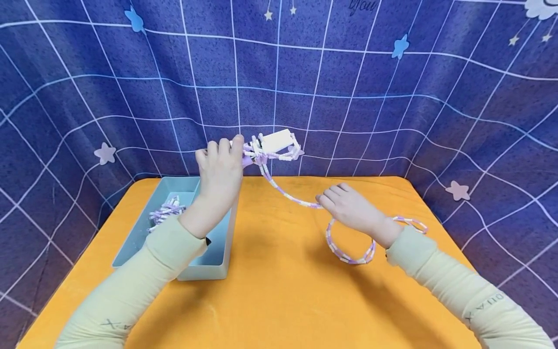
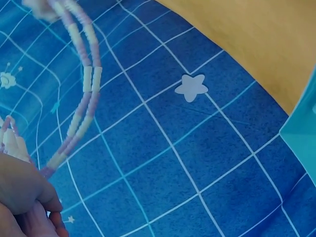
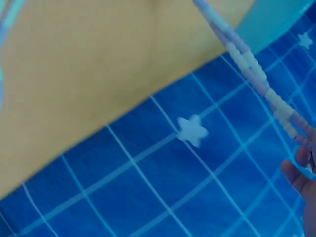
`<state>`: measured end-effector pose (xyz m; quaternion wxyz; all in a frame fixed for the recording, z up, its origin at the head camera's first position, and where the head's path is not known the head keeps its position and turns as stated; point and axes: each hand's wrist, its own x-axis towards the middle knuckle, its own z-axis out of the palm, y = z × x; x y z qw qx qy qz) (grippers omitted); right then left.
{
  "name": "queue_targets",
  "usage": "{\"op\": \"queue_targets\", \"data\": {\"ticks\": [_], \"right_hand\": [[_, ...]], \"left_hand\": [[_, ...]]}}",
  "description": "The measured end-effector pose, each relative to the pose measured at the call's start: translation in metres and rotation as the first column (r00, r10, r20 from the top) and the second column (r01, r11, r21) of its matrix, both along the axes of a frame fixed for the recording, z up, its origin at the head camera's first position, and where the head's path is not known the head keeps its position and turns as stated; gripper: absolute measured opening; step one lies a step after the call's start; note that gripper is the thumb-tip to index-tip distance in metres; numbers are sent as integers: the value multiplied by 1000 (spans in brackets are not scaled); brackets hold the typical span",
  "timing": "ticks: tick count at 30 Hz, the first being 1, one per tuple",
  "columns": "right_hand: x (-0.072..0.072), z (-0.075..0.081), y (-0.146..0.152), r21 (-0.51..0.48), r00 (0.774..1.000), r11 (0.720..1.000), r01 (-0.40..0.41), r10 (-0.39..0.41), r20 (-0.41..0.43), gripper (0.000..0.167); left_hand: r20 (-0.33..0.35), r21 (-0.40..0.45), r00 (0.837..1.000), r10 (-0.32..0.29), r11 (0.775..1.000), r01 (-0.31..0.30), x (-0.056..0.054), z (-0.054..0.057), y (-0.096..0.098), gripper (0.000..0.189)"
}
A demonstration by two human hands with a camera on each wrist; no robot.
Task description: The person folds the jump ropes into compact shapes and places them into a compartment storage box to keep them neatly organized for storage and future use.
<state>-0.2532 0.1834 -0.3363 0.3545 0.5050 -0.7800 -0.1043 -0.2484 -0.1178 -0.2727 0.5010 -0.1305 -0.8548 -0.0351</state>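
A purple-and-white beaded jump rope [image 1: 301,201] runs in doubled strands between the two hands, above the table. My left hand [image 1: 220,167] grips its gathered end, where a white block-like piece [image 1: 276,140] and short loops of beads stick out past the fingers. In the left wrist view, the curled fingers [image 2: 29,190] wrap a pale pinkish part. Lower and to the right, my right hand [image 1: 350,208] pinches the strands [image 3: 256,81]. From it hangs a round loop [image 1: 335,249], and a loose end [image 1: 418,224] trails off behind the wrist.
A blue-grey tray [image 1: 231,232] stands on the table's left side, partly behind the left forearm. Inside lies a heap of purple and white beaded pieces [image 1: 167,211]. The orange tabletop [image 1: 270,291] meets a blue grid-patterned curtain [image 1: 305,111] at the back and sides.
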Motion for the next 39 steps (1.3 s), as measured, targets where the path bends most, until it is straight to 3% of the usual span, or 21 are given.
{"op": "queue_targets", "data": {"ticks": [8, 17, 24, 31, 39], "right_hand": [[17, 50, -10, 31, 982, 995, -96, 100, -159, 22], [31, 99, -26, 39, 946, 984, -172, 176, -273, 20], [40, 121, -35, 80, 941, 983, -163, 180, -287, 20], [45, 140, -51, 77, 926, 974, -214, 227, -302, 15], [41, 163, -54, 114, 926, 978, -172, 200, -319, 16]], "left_hand": [[14, -108, 998, 54, 993, -52, -3, -12, 4, 25], [3, -159, 1000, 18, 987, -17, -3, -30, 18, 24], [24, -199, 1000, 5, 980, -1, -2, -43, 29, 23], [15, -272, 1000, -18, 962, 21, 1, -49, 41, 29], [30, -359, 993, -118, 925, 121, 11, -52, 58, 25]]}}
